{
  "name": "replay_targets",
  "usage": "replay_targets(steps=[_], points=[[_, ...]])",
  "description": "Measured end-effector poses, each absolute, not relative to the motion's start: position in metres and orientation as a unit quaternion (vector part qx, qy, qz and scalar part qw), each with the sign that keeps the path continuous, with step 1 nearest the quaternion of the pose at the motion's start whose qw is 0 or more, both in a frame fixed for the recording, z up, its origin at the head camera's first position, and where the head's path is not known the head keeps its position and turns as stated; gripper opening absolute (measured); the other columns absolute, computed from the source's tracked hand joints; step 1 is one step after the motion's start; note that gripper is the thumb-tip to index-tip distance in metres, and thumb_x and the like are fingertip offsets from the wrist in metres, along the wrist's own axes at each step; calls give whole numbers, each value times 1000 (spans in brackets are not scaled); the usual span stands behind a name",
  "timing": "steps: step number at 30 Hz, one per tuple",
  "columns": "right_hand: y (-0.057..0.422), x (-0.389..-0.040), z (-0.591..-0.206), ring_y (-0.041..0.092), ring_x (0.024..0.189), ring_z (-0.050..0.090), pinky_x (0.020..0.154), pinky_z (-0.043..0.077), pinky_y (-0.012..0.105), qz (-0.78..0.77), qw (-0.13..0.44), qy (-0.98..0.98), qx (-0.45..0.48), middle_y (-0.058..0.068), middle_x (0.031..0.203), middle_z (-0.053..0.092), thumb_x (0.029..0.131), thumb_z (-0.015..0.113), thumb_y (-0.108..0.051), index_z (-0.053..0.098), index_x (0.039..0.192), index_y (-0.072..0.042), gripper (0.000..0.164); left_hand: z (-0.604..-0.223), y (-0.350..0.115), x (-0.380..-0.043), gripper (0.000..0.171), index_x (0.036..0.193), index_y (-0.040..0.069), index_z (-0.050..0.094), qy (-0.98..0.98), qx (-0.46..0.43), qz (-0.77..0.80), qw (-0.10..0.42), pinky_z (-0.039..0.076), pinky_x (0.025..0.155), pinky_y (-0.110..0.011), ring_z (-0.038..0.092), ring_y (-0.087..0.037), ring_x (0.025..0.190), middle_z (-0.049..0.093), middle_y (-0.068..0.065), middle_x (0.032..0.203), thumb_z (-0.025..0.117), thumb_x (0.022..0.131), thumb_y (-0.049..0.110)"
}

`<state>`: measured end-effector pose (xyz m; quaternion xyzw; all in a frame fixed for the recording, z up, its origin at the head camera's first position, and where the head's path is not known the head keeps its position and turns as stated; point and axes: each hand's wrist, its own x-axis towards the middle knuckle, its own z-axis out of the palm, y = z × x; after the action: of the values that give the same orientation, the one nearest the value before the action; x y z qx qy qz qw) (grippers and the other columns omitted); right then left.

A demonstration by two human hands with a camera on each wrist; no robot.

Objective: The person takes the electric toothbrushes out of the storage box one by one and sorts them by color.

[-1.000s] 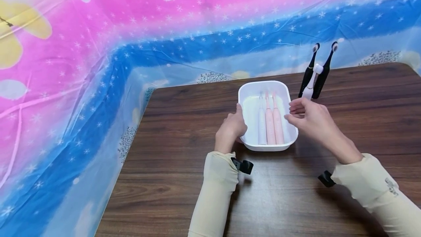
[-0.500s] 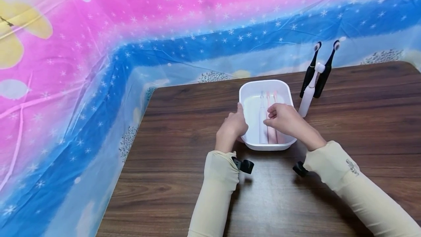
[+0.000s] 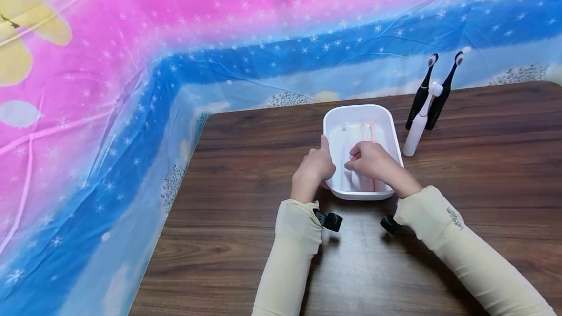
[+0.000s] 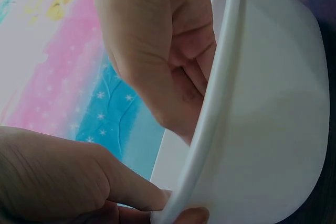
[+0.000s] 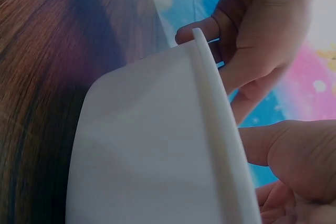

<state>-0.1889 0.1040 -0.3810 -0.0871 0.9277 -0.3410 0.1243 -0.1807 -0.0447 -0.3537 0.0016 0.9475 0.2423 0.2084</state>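
My left hand (image 3: 313, 166) grips the left rim of a white plastic tub (image 3: 330, 120), thumb and finger on either side of the wall in the left wrist view. My right hand (image 3: 373, 161) reaches inside the tub, its thumb and fingertips pinching the handle of a white electric toothbrush (image 3: 345, 172). Right of that one lie two pink electric toothbrushes (image 3: 372, 133), their handles mostly covered by my right hand. In both wrist views the tub's wall hides the toothbrushes and the fingertips of my right hand.
A white electric toothbrush (image 3: 415, 133) stands upright right of the tub, with two black electric toothbrushes (image 3: 419, 103) upright just behind it. The brown wooden table (image 3: 219, 238) ends at a patterned pink and blue cloth (image 3: 246, 69).
My right hand has moved left from beside the standing white toothbrush into the tub. The white toothbrush in the tub has shifted left, away from the pink ones. My left hand keeps its grip.
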Motion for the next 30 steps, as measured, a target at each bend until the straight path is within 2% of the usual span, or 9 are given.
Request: replay_targets(steps=[9,22,27,30], points=[[97,-198,-390,24,91,61,78,50,33,-341,135,927,-72,20,105,67,85,65,-18,62,114,9,40,-353,-43,-180,75,156,19,1,945,2,249,214,51,53,-28,46,-33,124,36,-18,149,48,98,11],[94,-208,-395,25,97,60,85,49,33,-391,145,908,-36,21,114,66,84,57,-14,57,126,9,48,-354,-44,-181,75,156,19,3,945,0,247,212,52,52,-29,46,-33,125,40,-17,147,49,97,11],[91,-210,-392,25,100,66,86,50,31,-423,153,893,-23,22,116,65,88,61,-18,56,126,8,46,-354,-44,-181,76,156,19,3,948,2,237,211,50,58,-29,45,-33,126,40,-16,147,50,97,13],[89,-210,-391,23,94,68,81,50,28,-418,163,893,-22,23,118,63,89,64,-21,57,125,8,47,-355,-44,-182,76,156,19,3,949,-2,234,210,50,60,-29,45,-33,126,40,-17,147,49,96,13]])
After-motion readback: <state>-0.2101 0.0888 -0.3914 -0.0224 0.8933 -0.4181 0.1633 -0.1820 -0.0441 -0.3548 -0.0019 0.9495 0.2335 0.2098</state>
